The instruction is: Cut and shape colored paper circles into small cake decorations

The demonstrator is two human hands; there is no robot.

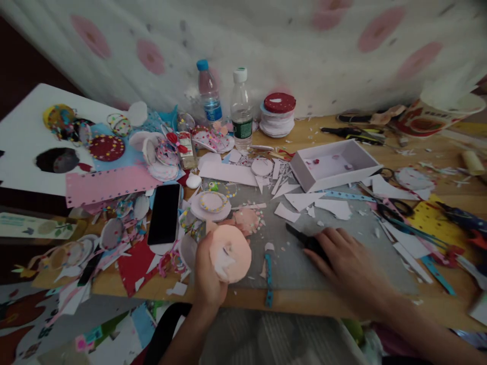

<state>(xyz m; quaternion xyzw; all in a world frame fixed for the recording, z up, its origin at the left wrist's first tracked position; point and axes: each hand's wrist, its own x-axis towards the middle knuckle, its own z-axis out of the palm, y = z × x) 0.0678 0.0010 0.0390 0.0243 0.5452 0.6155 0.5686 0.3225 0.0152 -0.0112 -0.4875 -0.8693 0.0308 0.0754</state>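
Note:
My left hand (211, 276) is closed on a peach-coloured round disc (238, 253), its face turned up; a torn whitish patch and a small slit show on it. My right hand (340, 256) lies low over the grey cutting mat (304, 276), fingers closed round a black knife (310, 243) whose dark tip points left. Just behind the disc lie peach scraps (246, 221) with crumbs around them. Between the two hands sits a thin blue dotted strip (269, 279). White cut pieces (333, 207) are scattered beyond the knife.
A white open box (337, 172) stands behind the mat. Two bottles (241, 111) and a stack of discs (277, 116) are at the back. Left are a phone (164, 213) and beaded ornaments. Scissors (395, 208), pliers (355, 133) and a paper tub (429, 119) lie right.

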